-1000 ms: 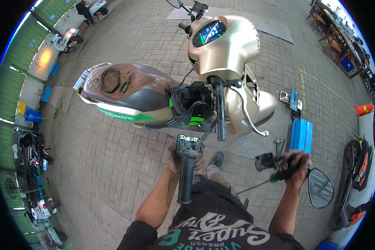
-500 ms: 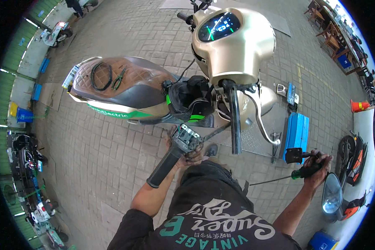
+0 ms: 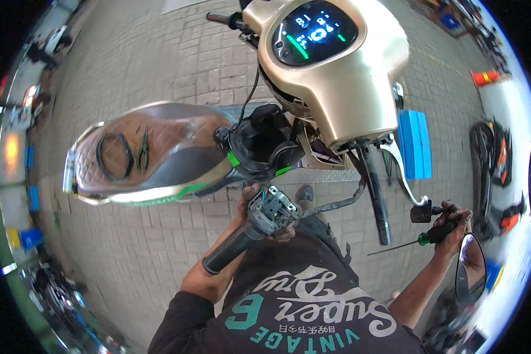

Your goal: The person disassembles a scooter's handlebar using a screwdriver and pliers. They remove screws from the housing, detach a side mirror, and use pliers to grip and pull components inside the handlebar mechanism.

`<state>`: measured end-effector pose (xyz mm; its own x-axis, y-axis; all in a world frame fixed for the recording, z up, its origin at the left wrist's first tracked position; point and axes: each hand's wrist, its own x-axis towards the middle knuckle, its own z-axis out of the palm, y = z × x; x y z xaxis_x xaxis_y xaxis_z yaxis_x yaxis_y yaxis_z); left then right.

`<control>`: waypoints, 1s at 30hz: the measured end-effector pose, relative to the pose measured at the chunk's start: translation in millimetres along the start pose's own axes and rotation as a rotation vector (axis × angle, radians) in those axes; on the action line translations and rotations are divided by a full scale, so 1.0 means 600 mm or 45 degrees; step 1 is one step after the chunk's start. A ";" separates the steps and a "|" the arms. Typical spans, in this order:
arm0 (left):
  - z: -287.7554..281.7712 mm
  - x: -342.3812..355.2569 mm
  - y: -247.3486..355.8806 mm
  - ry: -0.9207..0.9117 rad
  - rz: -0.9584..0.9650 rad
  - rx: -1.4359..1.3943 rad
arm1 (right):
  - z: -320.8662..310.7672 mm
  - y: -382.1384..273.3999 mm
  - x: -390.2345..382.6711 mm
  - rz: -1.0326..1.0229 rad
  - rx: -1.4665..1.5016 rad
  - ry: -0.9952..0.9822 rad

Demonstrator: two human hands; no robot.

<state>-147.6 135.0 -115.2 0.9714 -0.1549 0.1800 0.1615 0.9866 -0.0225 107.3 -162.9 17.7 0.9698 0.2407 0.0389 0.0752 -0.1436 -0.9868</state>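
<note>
My left hand (image 3: 249,197) is wrapped round a black handlebar grip with an opened switch housing (image 3: 236,244), whose inner parts and wires face up. A dark cable (image 3: 336,207) runs from the housing to the scooter's front. My right hand (image 3: 456,235) holds a screwdriver (image 3: 438,233) with a green and black handle, its thin shaft pointing left. A mirror (image 3: 471,268) on a stem with a black clamp block (image 3: 420,213) is in the same hand. Between my hands the bare black handlebar end (image 3: 376,200) sticks out beside a silver brake lever (image 3: 408,177).
The gold scooter front (image 3: 330,88) has a lit display (image 3: 317,32). Pliers (image 3: 143,150) and a black ring-shaped coil (image 3: 114,157) lie on the brown seat (image 3: 162,138). A black and green helmet (image 3: 259,144) rests ahead of it. A blue box (image 3: 415,144) stands right; motorbikes (image 3: 494,156) line the wall.
My view has shifted, so the scooter looks larger and its handlebar end lies farther right and lower. Both hands keep their holds; the screwdriver and mirror have moved only slightly.
</note>
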 end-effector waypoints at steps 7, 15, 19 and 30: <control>0.006 -0.009 0.081 -0.116 -0.382 -0.281 | 0.045 -0.022 -0.153 -0.014 -0.013 0.295; 0.008 -0.002 0.145 0.040 -0.706 -0.358 | 0.121 -0.080 -0.277 0.072 -0.282 0.555; 0.005 0.005 0.157 -0.068 -0.781 -0.412 | 0.149 -0.101 -0.295 0.039 -0.379 0.612; -0.057 0.034 0.155 0.538 -0.400 0.106 | 0.323 -0.330 -0.141 -0.031 -0.472 -0.597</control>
<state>-106.7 222.1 -147.3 0.8666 -0.4336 -0.2468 0.4583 0.8874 0.0502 -34.6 30.9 179.2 0.7674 0.6339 -0.0961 0.2537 -0.4379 -0.8625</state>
